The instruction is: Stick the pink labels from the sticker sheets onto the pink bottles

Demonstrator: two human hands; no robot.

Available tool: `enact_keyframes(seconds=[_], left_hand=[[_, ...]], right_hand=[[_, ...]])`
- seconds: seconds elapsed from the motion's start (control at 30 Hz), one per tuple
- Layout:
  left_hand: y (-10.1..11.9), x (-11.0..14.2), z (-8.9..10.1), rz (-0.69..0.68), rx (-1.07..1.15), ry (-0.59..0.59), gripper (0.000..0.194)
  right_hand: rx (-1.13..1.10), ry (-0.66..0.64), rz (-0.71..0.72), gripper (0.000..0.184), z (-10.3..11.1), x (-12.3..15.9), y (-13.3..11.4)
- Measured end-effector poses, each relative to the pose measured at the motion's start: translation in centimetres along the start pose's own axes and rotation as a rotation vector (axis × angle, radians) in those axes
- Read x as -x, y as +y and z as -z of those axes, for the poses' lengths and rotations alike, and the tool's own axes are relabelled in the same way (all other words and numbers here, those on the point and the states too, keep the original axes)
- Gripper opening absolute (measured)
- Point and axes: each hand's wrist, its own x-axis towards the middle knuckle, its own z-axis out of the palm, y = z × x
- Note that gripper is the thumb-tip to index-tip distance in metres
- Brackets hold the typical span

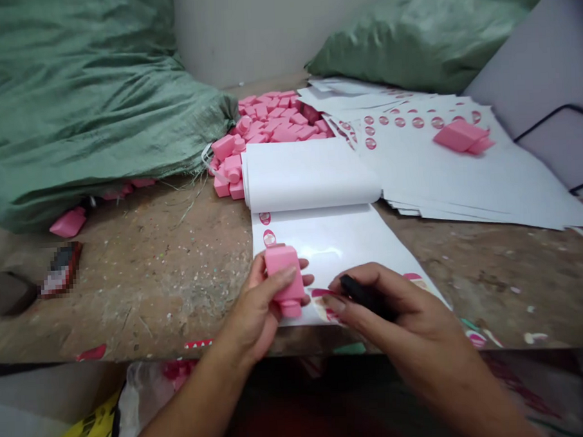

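In my left hand (256, 300) is a small pink plastic bottle (283, 270), held upside down with its neck toward me, its plain flat side facing up. My right hand (392, 304) is closed around a slim black tool (365, 298), whose tip and kind I cannot make out. Between the right thumb and fingertips is a pink-and-white label sticker (324, 302), just right of the bottle. Beneath both hands lies a white sticker sheet (331, 236), its far part folded back over itself. A few round pink stickers (269, 237) remain along its left edge.
A heap of pink bottles (272, 123) lies behind the sheet, beside a green woven sack (98, 124). More sticker sheets (439, 180) spread to the right, with pink bottles (463, 137) on top. A blurred red-and-black object (62, 270) lies left. The table's front edge (147, 357) runs below my hands.
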Motion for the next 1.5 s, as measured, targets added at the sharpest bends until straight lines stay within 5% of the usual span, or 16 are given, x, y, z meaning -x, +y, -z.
enact_keyframes(seconds=[0.23,0.6,1.13,1.3,1.5], left_hand=[[-1.9,1.6,-1.2,0.001,0.150,-0.040,0.038],[-1.8,1.7,-2.1,-0.020,0.159,-0.022,0.043],[-2.5,1.5,-1.7,-0.094,0.151,-0.078,0.036],[-2.3,2.0,-1.7,-0.093,0.030,-0.112,0.023],[-2.0,2.4,-1.7,-0.087,-0.060,-0.099,0.032]], right_hand=[[-0.208,0.135,-0.002,0.015,-1.5,0.0,0.8],[-0.128,0.197,0.127,0.013,-1.9,0.0,1.1],[-0.091,0.209,0.097,0.010,-2.3,-0.4,1.8],[0.014,0.215,0.142,0.009,-2.4,-0.2,2.0],[0.410,0.288,0.325,0.011,-1.6,-0.4,2.8]])
